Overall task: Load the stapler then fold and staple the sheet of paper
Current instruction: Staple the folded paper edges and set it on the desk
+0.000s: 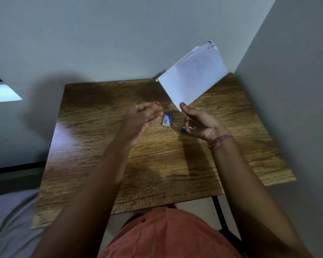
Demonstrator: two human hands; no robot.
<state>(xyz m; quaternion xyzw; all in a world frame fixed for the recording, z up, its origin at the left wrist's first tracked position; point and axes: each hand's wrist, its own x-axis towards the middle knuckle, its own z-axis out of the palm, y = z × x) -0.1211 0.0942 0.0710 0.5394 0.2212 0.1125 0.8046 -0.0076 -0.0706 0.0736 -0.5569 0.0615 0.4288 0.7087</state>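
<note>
Right hand pinches the folded paper by its lower corner above the desk. Left hand hangs loosely curled, holding nothing. Square the edges before stapling.

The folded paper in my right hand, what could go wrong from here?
1. The right hand pinches the folded paper only at its lower corner, raised above the table; it could slip or the fold could open.
2. The left hand looks blurred and holds nothing I can make out; it might knock the small staple box beside it.
3. A blue item, perhaps the stapler, sits mostly hidden under the right hand.
</note>
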